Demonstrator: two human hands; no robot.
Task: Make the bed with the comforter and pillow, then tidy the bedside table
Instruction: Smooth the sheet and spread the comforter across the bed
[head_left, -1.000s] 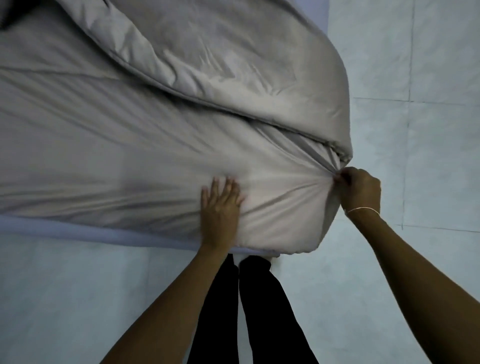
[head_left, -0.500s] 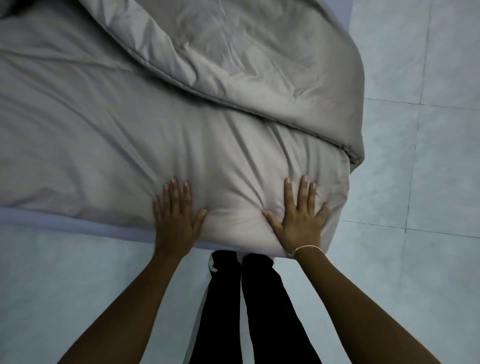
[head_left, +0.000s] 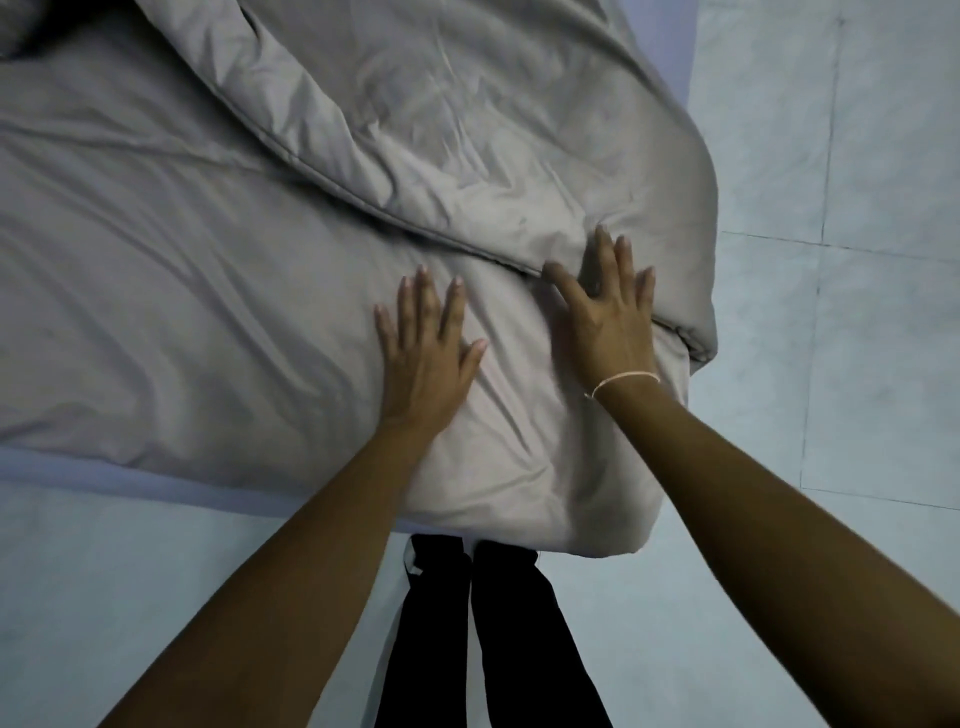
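Both grips released, palms flat: left hand (head_left: 423, 358), right hand (head_left: 605, 317) slid further up comforter (head_left: 218, 291) since earlier frame, right reaching fold running upper left to lower right.

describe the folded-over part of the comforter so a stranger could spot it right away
Start at the grey comforter covering the bed. Its folded-back flap lies near the right edge, under the right hand. Unlike the flatter layer beside it, it is puffy, crumpled and seam-edged.
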